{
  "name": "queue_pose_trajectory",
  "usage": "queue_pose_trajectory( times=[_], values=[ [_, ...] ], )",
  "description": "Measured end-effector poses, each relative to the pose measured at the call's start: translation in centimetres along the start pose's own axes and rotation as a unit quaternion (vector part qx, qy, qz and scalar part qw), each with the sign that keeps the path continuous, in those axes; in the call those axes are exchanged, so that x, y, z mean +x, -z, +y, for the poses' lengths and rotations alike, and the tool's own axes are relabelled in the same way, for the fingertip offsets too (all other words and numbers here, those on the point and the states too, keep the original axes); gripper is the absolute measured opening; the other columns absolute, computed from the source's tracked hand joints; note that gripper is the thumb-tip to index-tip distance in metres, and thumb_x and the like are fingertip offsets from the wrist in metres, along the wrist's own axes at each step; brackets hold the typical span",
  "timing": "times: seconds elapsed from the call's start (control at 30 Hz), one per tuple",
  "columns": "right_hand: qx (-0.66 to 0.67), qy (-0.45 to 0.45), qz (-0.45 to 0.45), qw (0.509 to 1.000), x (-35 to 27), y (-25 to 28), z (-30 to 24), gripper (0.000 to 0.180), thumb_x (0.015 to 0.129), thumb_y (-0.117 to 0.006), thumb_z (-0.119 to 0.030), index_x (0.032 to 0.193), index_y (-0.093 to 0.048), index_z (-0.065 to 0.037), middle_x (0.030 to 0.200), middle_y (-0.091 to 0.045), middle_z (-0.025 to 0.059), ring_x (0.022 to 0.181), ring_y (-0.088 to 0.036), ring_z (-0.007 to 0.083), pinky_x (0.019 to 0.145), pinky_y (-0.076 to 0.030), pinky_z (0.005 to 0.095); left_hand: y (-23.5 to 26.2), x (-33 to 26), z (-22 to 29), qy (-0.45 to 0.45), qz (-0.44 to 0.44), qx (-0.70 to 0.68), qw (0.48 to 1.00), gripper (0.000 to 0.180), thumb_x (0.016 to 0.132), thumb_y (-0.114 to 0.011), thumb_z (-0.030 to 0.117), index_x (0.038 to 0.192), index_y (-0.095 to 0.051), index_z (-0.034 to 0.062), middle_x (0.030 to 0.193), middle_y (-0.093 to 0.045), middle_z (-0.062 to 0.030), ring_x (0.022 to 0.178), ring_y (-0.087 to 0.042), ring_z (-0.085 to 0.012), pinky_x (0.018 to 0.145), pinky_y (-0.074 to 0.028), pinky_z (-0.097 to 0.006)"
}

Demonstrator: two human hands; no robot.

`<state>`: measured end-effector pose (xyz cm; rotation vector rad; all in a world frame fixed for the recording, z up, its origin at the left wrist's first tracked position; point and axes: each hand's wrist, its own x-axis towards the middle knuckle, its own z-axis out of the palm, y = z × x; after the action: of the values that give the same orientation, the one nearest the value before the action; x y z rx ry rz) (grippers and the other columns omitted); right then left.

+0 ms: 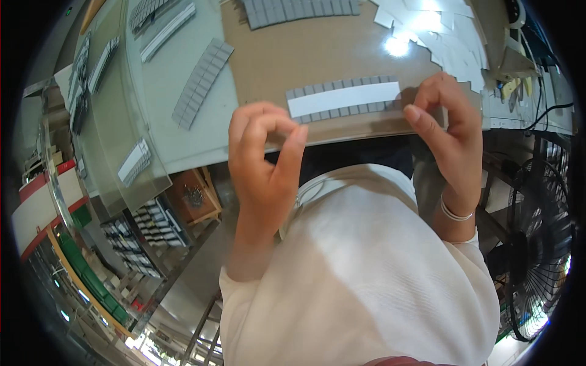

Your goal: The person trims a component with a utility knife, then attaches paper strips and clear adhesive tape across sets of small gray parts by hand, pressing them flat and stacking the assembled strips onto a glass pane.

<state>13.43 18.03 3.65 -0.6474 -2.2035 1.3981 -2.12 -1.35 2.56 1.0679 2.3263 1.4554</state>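
Shirt (366,256) nearest, strip (343,99) btwn L hand (264,149)/R hand (450,125).

white strip (343,99) | flat along grey segmented row (334,113), blocks showing both sides | on brown board (305,55)

You wore a loose off-white top (366,262) across the lower middle of the frame, its sleeves (237,282) ending around the elbows. Right of centre, a thin pale bracelet (455,216) circled your right wrist (459,198).
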Motion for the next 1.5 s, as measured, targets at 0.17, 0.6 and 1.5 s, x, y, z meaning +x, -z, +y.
queue_pose_trajectory(
  times=[0.17,0.6,1.5],
  values=[
    [-0.086,0.003,-0.004,0.996,1.0,-1.2,0.7,0.015,0.086,-0.072,-0.006,0.083,-0.058,0.000,0.079,-0.053,0.0068,0.072,-0.054,0.0190,0.065,-0.044,0.0289,-1.3,0.7,-1.4,-0.003,0.024,0.048,0.999,0.006,0.085,-0.069,0.006,0.085,-0.063,0.0036,0.102,-0.058,-0.0095,0.084,-0.060,-0.0205,0.076,-0.048,-0.033],
    [-0.166,0.038,0.006,0.985,1.2,-1.6,1.1,0.017,0.081,-0.071,-0.005,0.078,-0.055,-0.002,0.075,-0.052,0.0086,0.068,-0.054,0.0278,0.059,-0.043,0.0367,-1.6,0.9,-1.5,0.011,0.042,0.062,0.997,0.009,0.078,-0.075,0.003,0.078,-0.065,0.0044,0.097,-0.059,-0.0078,0.079,-0.063,-0.0193,0.072,-0.050,-0.032],
    [-0.426,0.177,-0.034,0.887,-2.3,1.2,2.1,0.048,0.095,-0.051,-0.051,0.131,-0.063,-0.021,0.144,-0.049,0.0117,0.134,-0.042,0.0347,0.112,-0.027,0.0520,-5.2,-0.4,0.7,-0.197,-0.057,0.306,0.930,0.045,0.072,-0.082,0.027,0.116,-0.071,0.0240,0.134,-0.057,-0.0054,0.130,-0.044,-0.0254,0.108,-0.027,-0.048]
  ],
)
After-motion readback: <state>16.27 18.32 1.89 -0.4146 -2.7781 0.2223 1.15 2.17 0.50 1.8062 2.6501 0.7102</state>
